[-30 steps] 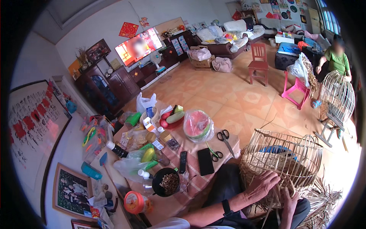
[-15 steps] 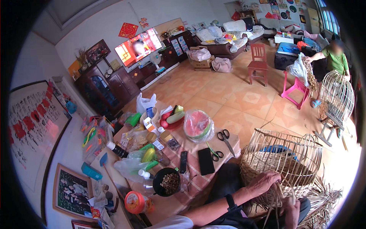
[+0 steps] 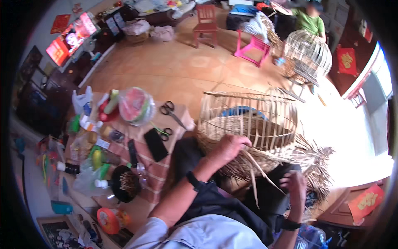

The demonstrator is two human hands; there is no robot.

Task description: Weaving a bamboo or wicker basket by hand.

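A half-woven basket rests on and beyond my lap, its pale upright stakes standing above a band of plaited straw. My left hand is closed at the near side of the woven band, pinching straw strands whose long loose ends hang down over my dark trousers. To the right, my right hand is lifted apart from the basket, fingers spread and somewhat blurred, with nothing visible in it. A loose strand tip ends close to its fingers. Part of a blue thing shows inside the basket.
A bundle of dry straw lies right of the basket. On the left, a cloth-covered table holds scissors, a phone, a wrapped watermelon and a black bowl. Farther off, a person in green handles another basket frame.
The view has swung to the right and down. My right hand has left the strands near my left hand and moved away to the right, opening. My left hand still grips at the weave.
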